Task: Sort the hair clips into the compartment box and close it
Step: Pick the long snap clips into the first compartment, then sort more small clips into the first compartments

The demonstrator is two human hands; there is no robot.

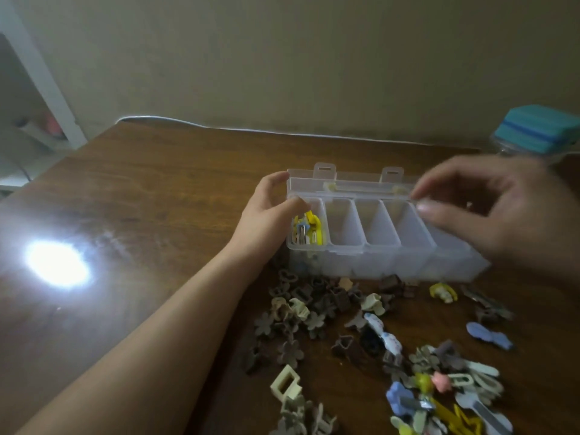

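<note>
Across the middle of the brown wooden surface (157, 189) I see the clear plastic compartment box (370, 243), its long axis running left to right, lid tipped back on the far side. My left hand (270, 211) grips its left end, thumb over the near rim and fingers behind. My right hand (492, 208) hovers over the right end, fingers loosely bent, holding nothing I can make out; it hides the rightmost compartment. Loose hair clips (361, 334) lie near, nearer my right hand; motion blur smears them.
</note>
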